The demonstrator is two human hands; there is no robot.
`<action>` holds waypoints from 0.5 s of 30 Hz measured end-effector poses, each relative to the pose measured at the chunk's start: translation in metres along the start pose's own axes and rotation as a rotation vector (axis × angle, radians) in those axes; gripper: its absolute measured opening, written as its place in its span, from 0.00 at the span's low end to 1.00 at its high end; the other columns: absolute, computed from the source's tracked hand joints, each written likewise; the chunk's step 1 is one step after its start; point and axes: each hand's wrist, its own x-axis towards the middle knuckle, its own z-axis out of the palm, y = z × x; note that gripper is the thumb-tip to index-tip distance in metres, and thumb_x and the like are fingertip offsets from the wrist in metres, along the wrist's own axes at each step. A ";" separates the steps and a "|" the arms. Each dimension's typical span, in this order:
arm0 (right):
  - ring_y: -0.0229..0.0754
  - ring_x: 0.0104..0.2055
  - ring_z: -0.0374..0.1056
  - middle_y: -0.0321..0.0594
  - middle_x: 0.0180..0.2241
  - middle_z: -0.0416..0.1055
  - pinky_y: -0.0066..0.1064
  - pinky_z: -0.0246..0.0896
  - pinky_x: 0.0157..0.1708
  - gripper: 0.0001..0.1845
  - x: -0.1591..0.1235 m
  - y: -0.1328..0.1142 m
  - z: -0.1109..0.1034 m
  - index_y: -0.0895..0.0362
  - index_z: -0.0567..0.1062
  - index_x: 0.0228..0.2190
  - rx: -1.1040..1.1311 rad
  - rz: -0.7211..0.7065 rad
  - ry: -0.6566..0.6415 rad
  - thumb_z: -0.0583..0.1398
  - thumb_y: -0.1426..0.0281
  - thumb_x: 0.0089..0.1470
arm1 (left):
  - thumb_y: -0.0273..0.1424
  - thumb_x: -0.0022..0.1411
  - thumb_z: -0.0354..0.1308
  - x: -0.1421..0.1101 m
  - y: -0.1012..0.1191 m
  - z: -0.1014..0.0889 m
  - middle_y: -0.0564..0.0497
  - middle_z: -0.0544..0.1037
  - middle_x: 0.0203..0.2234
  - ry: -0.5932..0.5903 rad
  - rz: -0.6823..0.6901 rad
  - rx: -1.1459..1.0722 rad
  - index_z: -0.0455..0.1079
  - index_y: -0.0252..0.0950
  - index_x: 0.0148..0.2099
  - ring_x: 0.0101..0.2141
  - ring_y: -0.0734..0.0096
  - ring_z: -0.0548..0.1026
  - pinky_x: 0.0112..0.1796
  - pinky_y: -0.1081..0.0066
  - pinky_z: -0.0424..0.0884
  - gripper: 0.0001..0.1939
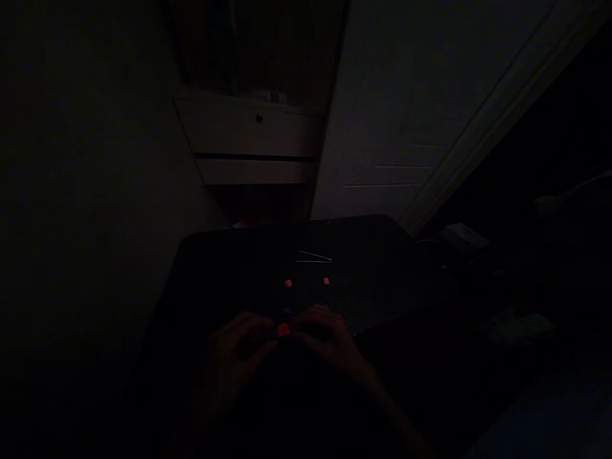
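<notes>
In very dim light, a small orange-red square block point(284, 329) shows between the fingertips of both hands. My left hand point(236, 347) pinches it from the left, with thumb and fingers curled. From the right, my right hand point(327, 335) closes thumb and fingers on its other side. Beyond the hands, a small orange piece with a bumpy outline point(288, 284) lies on the dark table point(239, 261). To its right sits another small orange square piece point(326, 280). Farther back are thin pale tweezers point(315, 261), their two arms spread toward the left. Finer detail is lost in the dark.
Behind the table stands a pale cabinet with a drawer point(229, 131) and a round knob or lock. A light panelled door point(382, 127) rises at the back right. Right of the table, a pale box-like object point(463, 236) is dimly visible.
</notes>
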 end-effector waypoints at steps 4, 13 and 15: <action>0.47 0.47 0.81 0.40 0.43 0.86 0.41 0.69 0.53 0.11 0.000 -0.001 0.000 0.50 0.86 0.45 -0.030 0.012 0.013 0.70 0.59 0.65 | 0.35 0.60 0.69 -0.001 -0.002 -0.002 0.52 0.86 0.35 0.010 0.000 -0.032 0.84 0.44 0.37 0.34 0.64 0.84 0.38 0.68 0.80 0.03; 0.47 0.43 0.81 0.40 0.40 0.86 0.41 0.69 0.52 0.13 0.002 -0.003 0.002 0.50 0.87 0.44 -0.087 -0.015 0.016 0.69 0.55 0.66 | 0.36 0.59 0.71 -0.001 -0.009 -0.001 0.52 0.88 0.35 0.007 -0.054 -0.071 0.86 0.45 0.37 0.36 0.63 0.86 0.39 0.68 0.81 0.04; 0.46 0.43 0.81 0.40 0.40 0.86 0.41 0.68 0.52 0.13 0.002 -0.003 0.002 0.50 0.87 0.44 -0.088 -0.033 0.011 0.69 0.56 0.66 | 0.37 0.59 0.71 -0.001 -0.009 -0.001 0.52 0.88 0.36 -0.001 -0.052 -0.070 0.86 0.45 0.37 0.36 0.62 0.86 0.40 0.68 0.82 0.04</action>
